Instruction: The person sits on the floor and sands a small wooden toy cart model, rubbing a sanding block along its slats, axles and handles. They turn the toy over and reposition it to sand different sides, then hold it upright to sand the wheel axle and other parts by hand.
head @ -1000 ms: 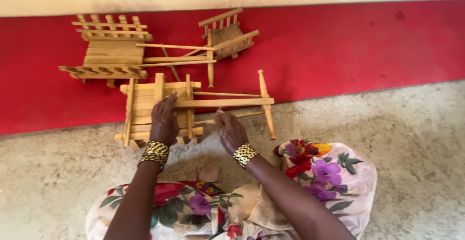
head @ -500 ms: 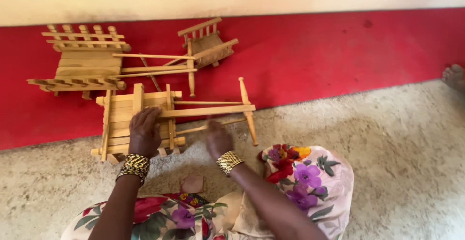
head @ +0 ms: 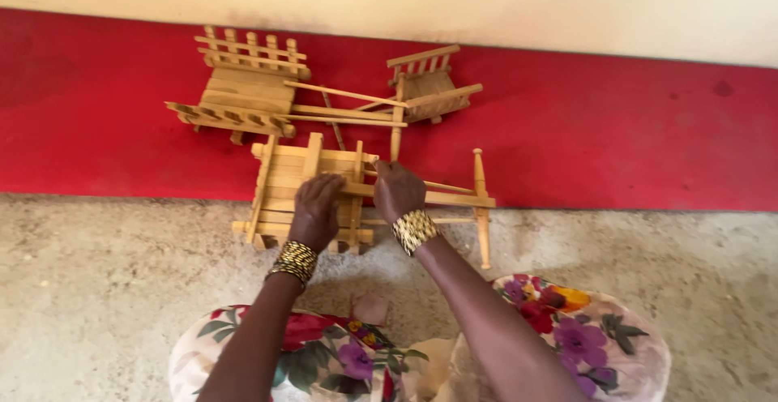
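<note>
Two hands work on the small pale wooden slat frame (head: pixel 312 195) lying on the floor. Left hand (head: pixel 316 211) presses flat on the slats, fingers bent. Right hand (head: pixel 397 190) pinches the long wooden stick (head: pixel 438 198). Holding the frame steady seems wise.

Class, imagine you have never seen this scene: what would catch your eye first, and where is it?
The left hand and right hand, each with a gold bangle, rest on a small wooden cart model at the centre. Behind it lies a second wooden cart model on the bright red floor strip. A flowered dress fills the bottom edge.
</note>
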A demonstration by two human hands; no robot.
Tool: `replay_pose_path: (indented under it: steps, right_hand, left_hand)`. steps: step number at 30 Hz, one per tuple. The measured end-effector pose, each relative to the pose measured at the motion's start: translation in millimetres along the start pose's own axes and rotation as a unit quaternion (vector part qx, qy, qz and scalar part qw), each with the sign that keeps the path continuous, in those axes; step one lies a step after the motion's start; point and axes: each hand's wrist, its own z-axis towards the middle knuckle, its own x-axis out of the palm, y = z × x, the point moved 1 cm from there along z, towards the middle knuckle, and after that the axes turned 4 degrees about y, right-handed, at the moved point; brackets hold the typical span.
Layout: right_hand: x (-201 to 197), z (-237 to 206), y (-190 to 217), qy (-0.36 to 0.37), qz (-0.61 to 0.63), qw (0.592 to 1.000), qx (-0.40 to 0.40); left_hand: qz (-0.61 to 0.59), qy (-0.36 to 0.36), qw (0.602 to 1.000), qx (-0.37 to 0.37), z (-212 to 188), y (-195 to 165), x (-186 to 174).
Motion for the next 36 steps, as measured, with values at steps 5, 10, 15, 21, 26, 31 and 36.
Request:
replay_pose_path:
  steps: [5,10,15,21,26,31,36]
  right_hand:
    - [32,34,7,0.014,0.026,0.999,-0.011]
    - [30,35,-19,0.148,-0.049,0.985,0.074]
    - [-4,15,-96,0.178,-0.038,0.964,0.195]
    - [-18,-8,-149,0.167,-0.088,0.962,0.195]
    - [4,8,-105,0.143,-0.052,0.965,0.214]
    - [16,31,-16,0.175,0.045,0.976,0.119]
    - [16,5,35,-0.041,-0.005,0.997,-0.059]
  left_hand:
    - [-0.038,0.013,0.999,-0.004,2,-7,-11]
    - [-0.036,0.021,0.999,-0.008,5,-15,-20]
    - [-0.031,0.026,0.999,-0.007,5,-15,-20]
    - [-0.021,0.024,0.999,-0.011,5,-9,-15]
    - [-0.019,0.035,0.999,-0.022,1,-8,-13]
    - [-0.013,0.031,0.999,-0.013,2,-5,-12]
    - [-0.031,0.000,0.999,-0.008,0,2,-5]
